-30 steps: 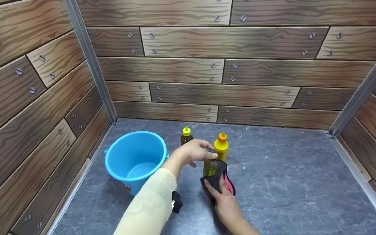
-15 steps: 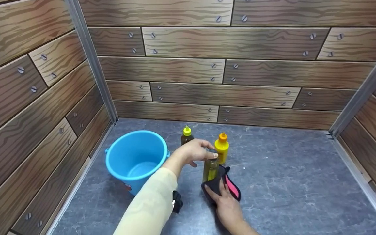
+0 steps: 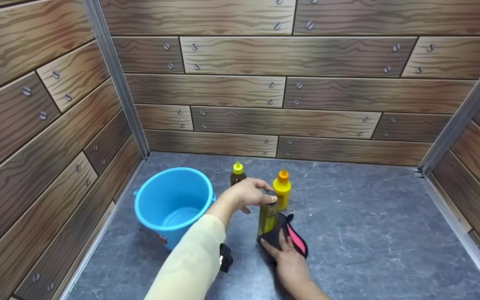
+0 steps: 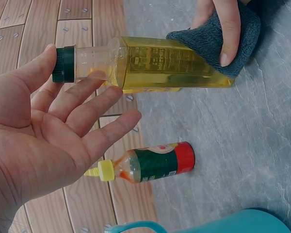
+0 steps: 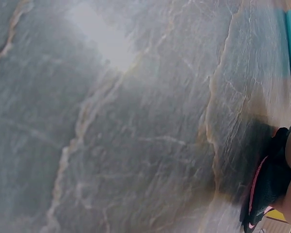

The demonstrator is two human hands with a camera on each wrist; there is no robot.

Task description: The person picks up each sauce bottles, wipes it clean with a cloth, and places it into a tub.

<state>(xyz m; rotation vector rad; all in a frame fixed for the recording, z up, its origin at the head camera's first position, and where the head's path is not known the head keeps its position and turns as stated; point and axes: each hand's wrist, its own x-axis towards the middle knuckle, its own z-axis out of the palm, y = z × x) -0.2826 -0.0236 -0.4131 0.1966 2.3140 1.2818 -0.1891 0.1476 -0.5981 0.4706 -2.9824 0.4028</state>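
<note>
An upright clear bottle of yellow oil with a dark green cap stands on the grey surface. My left hand pinches its cap between thumb and finger, the other fingers spread beside the neck. With my right hand I hold a dark cloth with a pink side against the bottle's lower part, fingers bent over it. In the right wrist view only part of that hand and the cloth show at the right edge.
A blue bucket stands to the left. Behind the hands are a sauce bottle with a yellow nozzle cap and a yellow bottle with an orange cap. Wood-patterned walls border the surface. A black object shows beside the left sleeve.
My right hand and the cloth have slid slightly down the oil bottle, uncovering more of it; the pink side has swung out to the right. My left hand keeps its hold on the cap.
</note>
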